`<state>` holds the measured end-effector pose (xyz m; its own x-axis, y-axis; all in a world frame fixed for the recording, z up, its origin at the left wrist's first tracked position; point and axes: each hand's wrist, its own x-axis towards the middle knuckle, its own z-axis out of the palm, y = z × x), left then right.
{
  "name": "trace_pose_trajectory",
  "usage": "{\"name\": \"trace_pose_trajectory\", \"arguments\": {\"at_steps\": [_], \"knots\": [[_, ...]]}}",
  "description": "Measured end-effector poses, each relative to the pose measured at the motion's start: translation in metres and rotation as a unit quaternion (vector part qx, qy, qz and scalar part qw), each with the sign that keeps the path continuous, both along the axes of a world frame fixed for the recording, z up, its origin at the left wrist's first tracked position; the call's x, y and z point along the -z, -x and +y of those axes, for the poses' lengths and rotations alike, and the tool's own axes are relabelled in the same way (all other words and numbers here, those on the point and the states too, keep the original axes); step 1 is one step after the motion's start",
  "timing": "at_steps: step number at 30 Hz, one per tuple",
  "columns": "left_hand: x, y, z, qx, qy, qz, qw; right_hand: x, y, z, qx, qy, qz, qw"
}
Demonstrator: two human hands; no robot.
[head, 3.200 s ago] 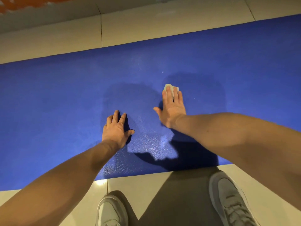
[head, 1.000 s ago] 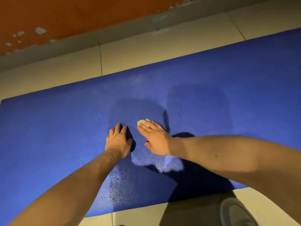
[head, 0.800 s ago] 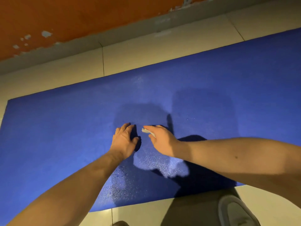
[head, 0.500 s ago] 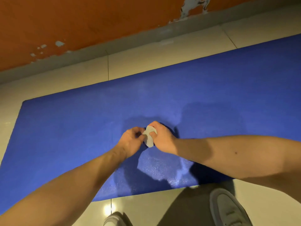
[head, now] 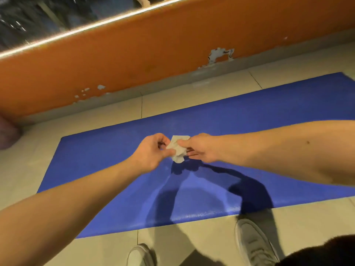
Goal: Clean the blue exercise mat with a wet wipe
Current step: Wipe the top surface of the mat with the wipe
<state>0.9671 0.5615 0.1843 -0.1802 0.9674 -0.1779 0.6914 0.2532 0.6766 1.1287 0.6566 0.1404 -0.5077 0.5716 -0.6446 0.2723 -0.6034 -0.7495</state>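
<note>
- currently: the wet wipe (head: 177,148) is off the blue exercise mat (head: 278,112), held in the air above it between my two hands.
- left hand (head: 151,152): thumb and fingers curled in, pinching the wipe's left side.
- right hand (head: 201,148): thumb and forefinger pinching its right side, other fingers loosely curled beneath.
- the wipe looks crumpled, thin and limp; a lobe hangs below my fingers.
- judgement: near weightless, soft, no stiffness of its own, probably damp and clingy; could tear if i pull the two sides apart hard.
- hold: take it by opposite edges to open or refold it, then lay it flat under the fingers of one hand to press it onto the mat.
- the mat lies flat on the floor tiles (head: 182,89), its near edge just ahead of my right shoe (head: 253,244); a paler sheen (head: 194,200) sits on the mat by that edge, likely moisture.
- judgement: the mat looks finely textured, so the wipe should drag rather than slide; the mat may creep, so a steadying hand on it helps.
</note>
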Motion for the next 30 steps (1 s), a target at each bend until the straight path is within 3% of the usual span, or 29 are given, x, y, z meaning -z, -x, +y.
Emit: {"name": "trace_pose_trajectory", "arguments": {"at_steps": [6, 9, 13, 16, 24, 30], "knots": [[-0.074, -0.014, -0.013, 0.073, -0.088, 0.126, 0.985, -0.082, -0.011, -0.018, -0.014, -0.05, -0.005, 0.999], [-0.096, -0.016, -0.017, 0.055, -0.095, 0.19, 0.976, -0.106, -0.017, -0.023, -0.018, -0.123, -0.041, 0.991], [-0.099, -0.009, -0.021, 0.006, -0.095, 0.177, 0.98, -0.116, -0.018, -0.025, -0.029, -0.284, -0.012, 0.958], [-0.087, 0.0, -0.021, -0.012, -0.088, 0.143, 0.986, -0.112, -0.011, -0.032, -0.089, -0.338, -0.023, 0.937], [-0.041, 0.014, -0.012, -0.032, -0.068, 0.049, 0.996, -0.068, 0.009, -0.037, -0.109, -0.334, -0.061, 0.934], [0.027, 0.016, 0.012, -0.007, 0.029, 0.081, 0.996, 0.014, 0.012, -0.02, -0.111, -0.269, -0.098, 0.952]]}}
